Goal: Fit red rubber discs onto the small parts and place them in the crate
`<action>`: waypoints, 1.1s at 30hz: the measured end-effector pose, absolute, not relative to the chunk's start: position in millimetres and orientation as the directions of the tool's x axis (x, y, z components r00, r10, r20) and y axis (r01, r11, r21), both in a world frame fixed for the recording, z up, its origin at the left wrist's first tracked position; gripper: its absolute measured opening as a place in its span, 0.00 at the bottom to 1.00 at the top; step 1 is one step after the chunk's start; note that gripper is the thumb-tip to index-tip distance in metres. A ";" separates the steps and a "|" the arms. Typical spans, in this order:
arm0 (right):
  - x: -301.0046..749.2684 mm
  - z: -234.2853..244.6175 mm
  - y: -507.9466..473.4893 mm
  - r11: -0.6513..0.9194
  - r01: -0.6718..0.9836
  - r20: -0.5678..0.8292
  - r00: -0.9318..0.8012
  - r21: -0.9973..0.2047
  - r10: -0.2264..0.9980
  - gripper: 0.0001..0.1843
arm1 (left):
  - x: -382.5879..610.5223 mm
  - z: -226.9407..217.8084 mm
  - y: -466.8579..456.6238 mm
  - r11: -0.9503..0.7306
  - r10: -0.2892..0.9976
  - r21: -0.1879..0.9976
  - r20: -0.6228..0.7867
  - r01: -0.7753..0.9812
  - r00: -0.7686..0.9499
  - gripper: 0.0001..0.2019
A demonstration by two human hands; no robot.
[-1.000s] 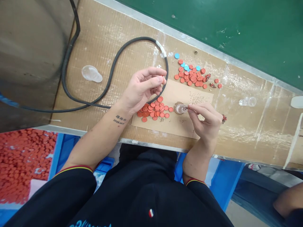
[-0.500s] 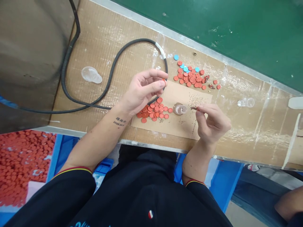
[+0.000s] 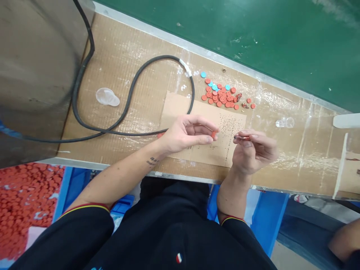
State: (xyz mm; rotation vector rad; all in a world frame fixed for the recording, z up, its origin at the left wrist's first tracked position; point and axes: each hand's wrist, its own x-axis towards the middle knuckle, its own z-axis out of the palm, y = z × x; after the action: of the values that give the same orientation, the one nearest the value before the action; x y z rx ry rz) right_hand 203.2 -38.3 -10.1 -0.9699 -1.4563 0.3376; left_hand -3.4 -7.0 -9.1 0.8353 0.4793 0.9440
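Observation:
Between the thumb and fingertips of my left hand is a small red button, held on edge above the cardboard sheet. My right hand is closed at the fingertips, pinching a thin reddish piece with a dark tip; its exact kind is too small to tell. The two hands face each other, a short gap apart. Many tiny dark specks lie on the sheet between and behind them. The left hand and forearm cover the near heap of red discs and the small glass jar.
Beyond the sheet lies a heap of red buttons with a few blue buttons. A black cable loops across the left side. Clear plastic cups rest left and right. A blue crate of red discs stands below left.
My left hand has moved right and nearer to me with the red button, now covering the jar and near heap. My right hand has shifted slightly, its pinched piece turned.

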 end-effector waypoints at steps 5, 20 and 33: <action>202.7 -9.1 -35.7 0.620 0.397 0.709 0.126 -0.677 0.694 0.04 | -0.8 -12.5 -8.9 0.350 0.850 0.794 -0.046 -0.497 0.525 0.17; 183.3 -5.5 -40.6 0.671 0.449 0.779 0.098 -0.590 0.620 0.05 | 8.3 -14.9 -15.0 0.394 0.829 0.749 -0.038 -0.533 0.559 0.17; 181.9 -15.7 -43.0 0.721 0.443 0.818 0.051 -0.533 0.574 0.13 | 10.5 -16.5 -16.9 0.299 0.869 0.734 0.055 -0.611 0.491 0.13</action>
State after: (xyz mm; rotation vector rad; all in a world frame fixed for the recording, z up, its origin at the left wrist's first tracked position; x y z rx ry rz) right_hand 181.9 -43.0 -15.7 -0.8492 -1.5775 0.1206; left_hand 10.5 -16.9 -16.5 0.7739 0.3889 1.0160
